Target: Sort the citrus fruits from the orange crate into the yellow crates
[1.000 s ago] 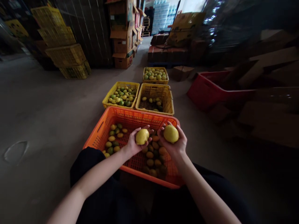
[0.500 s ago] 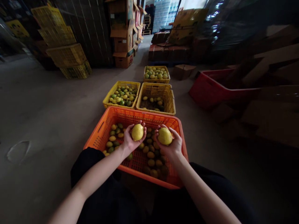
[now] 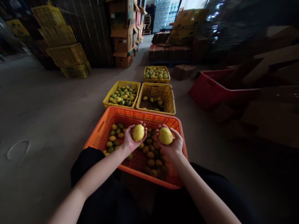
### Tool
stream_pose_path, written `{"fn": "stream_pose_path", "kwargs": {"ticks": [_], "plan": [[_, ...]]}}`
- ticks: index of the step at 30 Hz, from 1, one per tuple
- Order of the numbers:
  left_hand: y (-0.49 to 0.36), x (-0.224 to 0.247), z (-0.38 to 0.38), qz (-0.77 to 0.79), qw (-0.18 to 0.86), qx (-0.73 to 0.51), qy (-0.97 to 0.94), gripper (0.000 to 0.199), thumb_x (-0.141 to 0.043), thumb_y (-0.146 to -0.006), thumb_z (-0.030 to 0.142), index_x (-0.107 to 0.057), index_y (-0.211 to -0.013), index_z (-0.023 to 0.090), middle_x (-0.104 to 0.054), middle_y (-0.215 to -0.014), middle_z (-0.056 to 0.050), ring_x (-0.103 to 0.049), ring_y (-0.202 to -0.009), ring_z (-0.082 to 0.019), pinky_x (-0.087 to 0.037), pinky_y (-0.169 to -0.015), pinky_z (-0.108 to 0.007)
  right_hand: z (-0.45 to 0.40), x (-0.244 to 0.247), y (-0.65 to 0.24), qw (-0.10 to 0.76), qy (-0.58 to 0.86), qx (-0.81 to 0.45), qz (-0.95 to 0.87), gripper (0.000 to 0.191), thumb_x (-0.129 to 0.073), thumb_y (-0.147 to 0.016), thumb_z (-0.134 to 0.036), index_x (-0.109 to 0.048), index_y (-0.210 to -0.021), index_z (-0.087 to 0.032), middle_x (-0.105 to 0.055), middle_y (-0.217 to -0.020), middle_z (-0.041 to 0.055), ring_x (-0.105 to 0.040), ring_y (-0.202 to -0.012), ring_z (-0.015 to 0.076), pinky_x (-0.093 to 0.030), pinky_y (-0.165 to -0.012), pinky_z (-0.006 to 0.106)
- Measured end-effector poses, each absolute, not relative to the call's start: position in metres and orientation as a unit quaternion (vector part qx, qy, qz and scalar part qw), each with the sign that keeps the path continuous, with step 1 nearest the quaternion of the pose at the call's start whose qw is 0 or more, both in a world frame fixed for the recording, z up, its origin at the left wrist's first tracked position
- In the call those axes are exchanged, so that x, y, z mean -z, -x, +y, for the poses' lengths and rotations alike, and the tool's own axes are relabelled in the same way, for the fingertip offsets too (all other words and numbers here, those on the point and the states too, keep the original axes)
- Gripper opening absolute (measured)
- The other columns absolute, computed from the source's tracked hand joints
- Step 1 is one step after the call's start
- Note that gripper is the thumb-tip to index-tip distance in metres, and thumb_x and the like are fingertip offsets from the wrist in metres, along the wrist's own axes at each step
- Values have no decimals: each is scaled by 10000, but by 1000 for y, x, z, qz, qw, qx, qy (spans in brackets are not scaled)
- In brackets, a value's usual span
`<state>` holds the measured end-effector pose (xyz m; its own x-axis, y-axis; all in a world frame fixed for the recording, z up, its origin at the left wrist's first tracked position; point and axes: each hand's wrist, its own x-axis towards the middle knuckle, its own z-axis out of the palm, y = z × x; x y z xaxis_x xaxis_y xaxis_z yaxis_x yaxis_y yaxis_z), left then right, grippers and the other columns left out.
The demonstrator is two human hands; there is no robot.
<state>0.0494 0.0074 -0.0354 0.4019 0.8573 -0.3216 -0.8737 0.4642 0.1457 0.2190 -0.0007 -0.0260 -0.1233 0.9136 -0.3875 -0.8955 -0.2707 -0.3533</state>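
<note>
A yellow lemon rests in the upturned palm of my left hand, the fingers curled round its far side. My right hand cups a second, slightly larger-looking lemon in the same way. Both hands are held above an orange plastic crate. Inside that crate lie several yellow and green lemons, partly hidden by my hands and forearms.
Beyond the orange crate stand a yellow crate of lemons, a sparsely filled yellow crate and a farther full one. Stacked yellow crates are at left. A red bin stands right, cardboard boxes behind.
Both hands and their lemons have shifted very slightly to the right. The crates and the fruit in them have not moved.
</note>
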Motion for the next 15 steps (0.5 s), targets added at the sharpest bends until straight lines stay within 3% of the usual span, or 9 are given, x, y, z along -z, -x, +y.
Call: {"fn": "stream_pose_path", "kwargs": {"ticks": [15], "plan": [[-46, 35, 8, 176, 840, -510, 59, 241, -501, -727, 175, -639, -923, 150, -662, -832, -57, -623, -764, -170, -527, -632, -271, -2, 21, -218, 601, 285, -747, 6, 151, -548, -653, -201, -626, -778, -167, -661, -731, 37, -615, -665, 162, -517, -572, 284]]}}
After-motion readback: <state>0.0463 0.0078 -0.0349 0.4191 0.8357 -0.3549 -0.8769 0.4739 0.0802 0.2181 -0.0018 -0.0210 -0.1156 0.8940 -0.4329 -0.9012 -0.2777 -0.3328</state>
